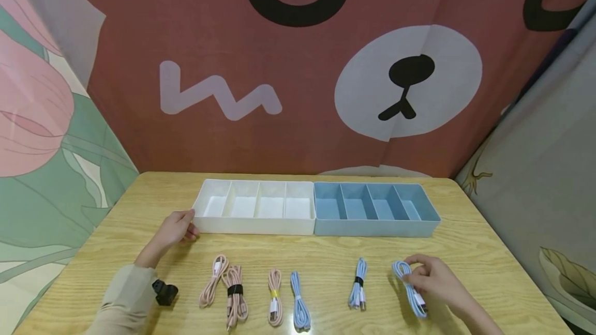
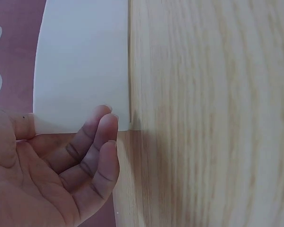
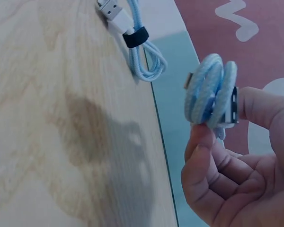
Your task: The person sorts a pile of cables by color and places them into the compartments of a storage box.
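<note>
My left hand (image 1: 176, 230) holds the left end of a white divided box (image 1: 253, 226). In the left wrist view its curled fingers (image 2: 106, 127) lie at the box's corner. My right hand (image 1: 433, 278) pinches a coiled light-blue USB cable (image 3: 210, 92) between thumb and fingers, raised above the table. Left of it lies another blue cable (image 1: 358, 283) with a black strap. A third blue cable (image 1: 300, 304) lies near the middle, beside a pink cable (image 1: 275, 296) with a yellow tie. Two more pink cables, one plain (image 1: 213, 280) and one black-strapped (image 1: 235, 296), lie further left.
A blue divided box (image 1: 377, 228) stands end to end with the white one at the back of the wooden table (image 1: 326, 252). A small black object (image 1: 165, 292) sits by the left sleeve. Printed curtains (image 1: 298, 143) hang behind and at both sides.
</note>
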Motion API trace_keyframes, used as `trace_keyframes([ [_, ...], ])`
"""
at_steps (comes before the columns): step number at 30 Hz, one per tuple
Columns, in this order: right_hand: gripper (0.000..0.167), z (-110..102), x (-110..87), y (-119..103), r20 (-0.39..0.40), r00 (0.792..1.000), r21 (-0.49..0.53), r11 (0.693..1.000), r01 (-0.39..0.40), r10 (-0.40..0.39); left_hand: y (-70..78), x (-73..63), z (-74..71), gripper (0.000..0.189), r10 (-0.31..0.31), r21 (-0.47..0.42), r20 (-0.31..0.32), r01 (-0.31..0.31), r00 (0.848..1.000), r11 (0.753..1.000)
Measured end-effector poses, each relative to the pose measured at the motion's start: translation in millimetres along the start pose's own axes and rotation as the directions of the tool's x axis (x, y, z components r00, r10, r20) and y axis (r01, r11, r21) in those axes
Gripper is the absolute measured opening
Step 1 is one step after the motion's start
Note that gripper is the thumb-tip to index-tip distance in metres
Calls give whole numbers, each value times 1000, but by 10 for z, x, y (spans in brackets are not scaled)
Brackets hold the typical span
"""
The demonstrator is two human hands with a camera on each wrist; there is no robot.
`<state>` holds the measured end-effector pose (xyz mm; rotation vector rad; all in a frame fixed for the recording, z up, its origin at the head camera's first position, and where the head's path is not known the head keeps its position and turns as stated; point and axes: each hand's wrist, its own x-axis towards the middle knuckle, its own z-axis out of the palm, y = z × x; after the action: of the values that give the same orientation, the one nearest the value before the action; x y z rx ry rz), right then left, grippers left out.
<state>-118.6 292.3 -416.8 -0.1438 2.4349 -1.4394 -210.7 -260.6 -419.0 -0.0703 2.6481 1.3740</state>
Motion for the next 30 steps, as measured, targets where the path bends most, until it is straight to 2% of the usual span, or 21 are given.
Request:
trace_keyframes([
  [12,50,-46,18,-115,-44,998,93,994,-49,53,2,7,23,56,-5,-10,1,5,1000,1000],
  [23,49,-27,64,-245,-93,995,106,994,-18,28,-4,14,17,57,-9,-2,8,9,1000,1000],
  [30,52,-26,120,-339,-124,991,117,993,-32,47,-26,22,1,56,6,16,-3,-6,1000,1000],
])
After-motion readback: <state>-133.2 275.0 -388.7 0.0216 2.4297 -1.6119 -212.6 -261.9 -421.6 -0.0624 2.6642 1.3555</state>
